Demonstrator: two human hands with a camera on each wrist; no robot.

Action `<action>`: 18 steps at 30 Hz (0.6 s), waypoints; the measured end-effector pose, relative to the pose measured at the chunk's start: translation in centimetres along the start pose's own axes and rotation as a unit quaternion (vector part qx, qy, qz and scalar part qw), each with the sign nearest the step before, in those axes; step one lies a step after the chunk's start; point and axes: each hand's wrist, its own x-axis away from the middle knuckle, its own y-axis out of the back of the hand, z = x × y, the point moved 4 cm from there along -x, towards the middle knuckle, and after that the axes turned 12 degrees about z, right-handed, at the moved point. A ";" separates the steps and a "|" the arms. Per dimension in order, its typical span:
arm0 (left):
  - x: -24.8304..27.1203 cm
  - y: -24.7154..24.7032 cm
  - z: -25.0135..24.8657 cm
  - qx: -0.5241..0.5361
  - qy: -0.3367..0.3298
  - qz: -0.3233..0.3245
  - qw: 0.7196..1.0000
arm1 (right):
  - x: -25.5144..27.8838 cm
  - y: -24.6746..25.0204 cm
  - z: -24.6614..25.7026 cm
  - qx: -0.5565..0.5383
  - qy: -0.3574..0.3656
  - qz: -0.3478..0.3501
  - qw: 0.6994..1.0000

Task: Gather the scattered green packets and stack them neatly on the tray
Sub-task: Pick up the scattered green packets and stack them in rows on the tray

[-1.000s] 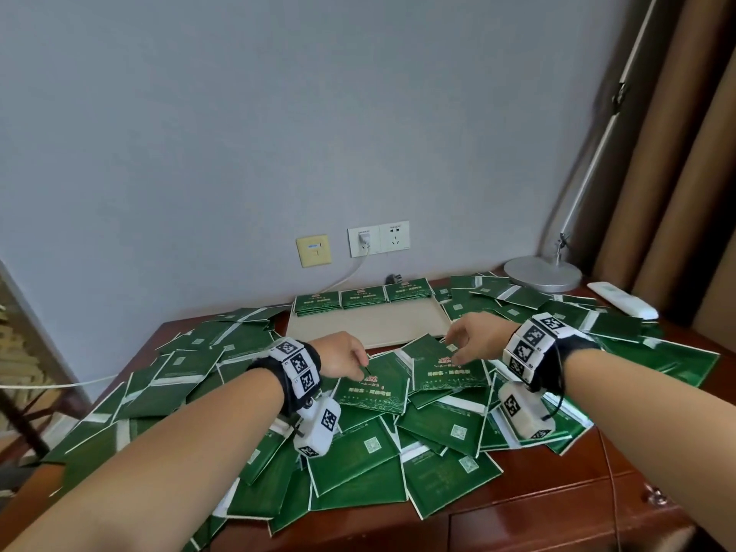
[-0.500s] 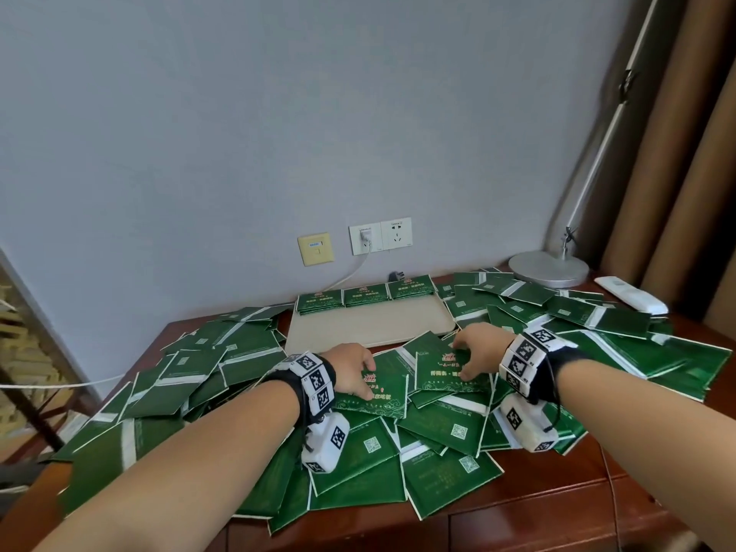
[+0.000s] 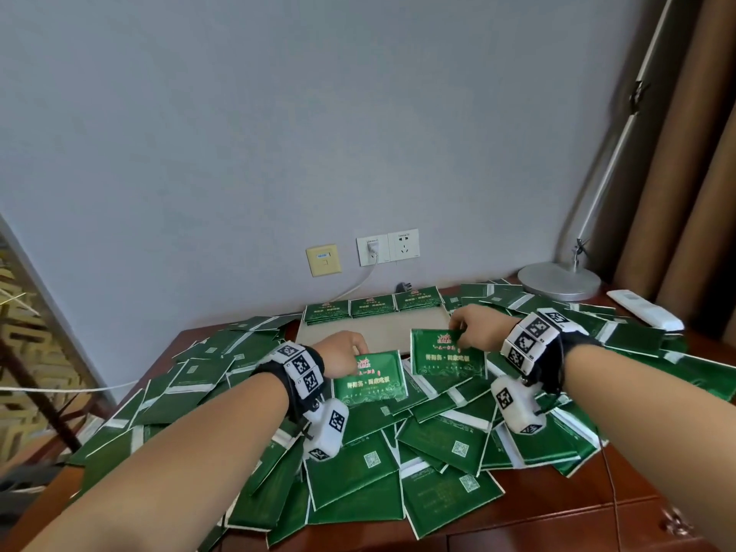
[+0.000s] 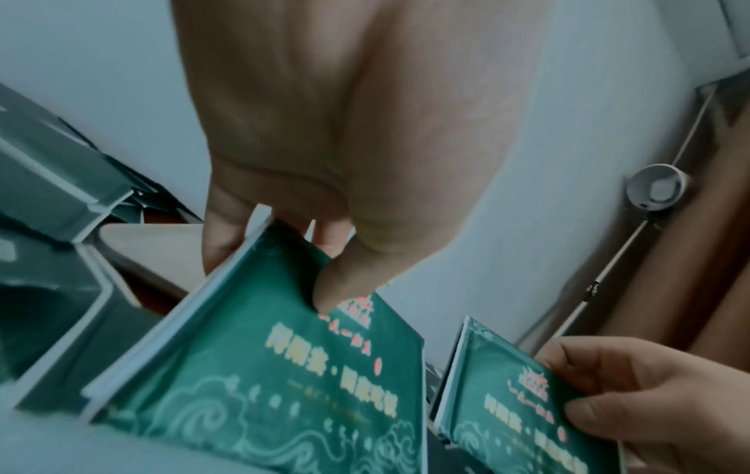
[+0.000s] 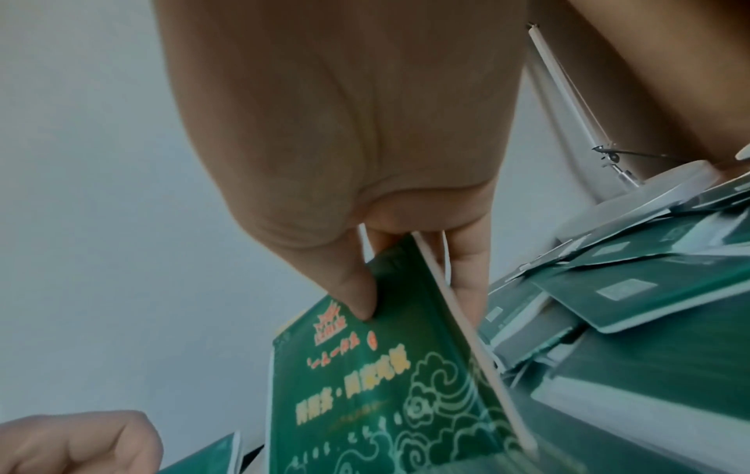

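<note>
While both of my hands are raised over the heap, each pinches one green packet by its top edge. My left hand (image 3: 343,354) holds the left packet (image 3: 368,378) with the thumb on the printed face and the fingers behind; its print reads upright to me, top edge toward the wall. My right hand (image 3: 480,330) grips the right packet (image 3: 448,354) the same way, thumb on the front. Both packets hang just above the near edge of the tray (image 3: 358,332), side by side and apart. Three neat packet stacks (image 3: 372,306) sit in a row along the tray's far edge. Loose packets (image 3: 438,472) cover the worktop (image 3: 557,507) at all angles.
</note>
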 end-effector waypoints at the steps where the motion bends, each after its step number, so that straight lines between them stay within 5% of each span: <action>1: -0.3 0.7 0.2 0.011 0.004 -0.011 1.000 | -0.4 0.5 0.0 -0.008 0.005 -0.009 1.000; 8: -3.7 4.7 1.9 0.044 0.014 -0.057 0.997 | -4.2 3.2 -0.2 -0.040 0.002 -0.055 0.998; 18: -13.2 5.9 4.3 0.098 0.028 -0.032 0.994 | -13.2 4.1 -1.3 -0.034 -0.029 -0.009 0.999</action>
